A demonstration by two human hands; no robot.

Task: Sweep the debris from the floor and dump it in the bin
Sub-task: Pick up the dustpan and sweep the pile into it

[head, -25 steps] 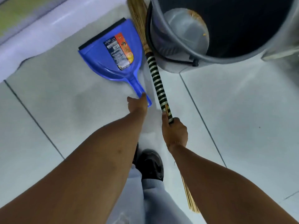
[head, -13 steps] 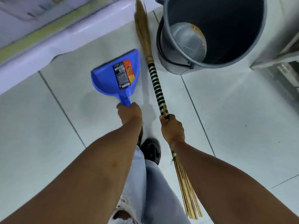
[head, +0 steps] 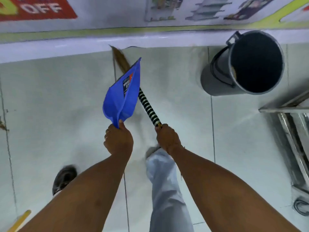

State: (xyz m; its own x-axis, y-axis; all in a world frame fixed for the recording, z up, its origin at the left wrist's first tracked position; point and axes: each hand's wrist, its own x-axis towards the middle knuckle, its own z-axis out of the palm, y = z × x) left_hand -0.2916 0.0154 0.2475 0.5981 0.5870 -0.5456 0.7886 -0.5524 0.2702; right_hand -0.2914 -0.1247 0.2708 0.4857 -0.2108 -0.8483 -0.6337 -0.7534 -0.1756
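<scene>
1. Both our hands are full: our left hand [head: 119,142] is clamped round the stub handle of the blue dustpan [head: 122,93], and our right hand [head: 168,139] is closed on the lower end of the broom's [head: 148,107] striped shaft.
2. We carry the dustpan lifted off the floor [head: 58,101], mouth pointing up the frame and the pan turned edge-on. That tilt suits carrying, not scooping, we judge.
3. We hold the broom slanting up and to the left, passing behind the dustpan, so its blurred bristles [head: 119,60] reach the white kerb at centre top. Gripping low on the shaft gives us a long reach for sweeping.
4. Toward the upper right of the frame stands the grey bin [head: 217,76], open mouth up and well apart from both tools, ready to take a load.
5. By count: one dustpan, one broom, one bin, two hands. One dark shoe [head: 64,179] shows at lower left and one pale trouser leg [head: 165,190] at lower centre.
6. As for debris, a small brown fleck [head: 2,125] sits at the far left edge of the floor; little else shows. Sweeping seems yet to come.
7. At lower left a yellow stick [head: 20,221] pokes in; what it is, we cannot tell.
</scene>
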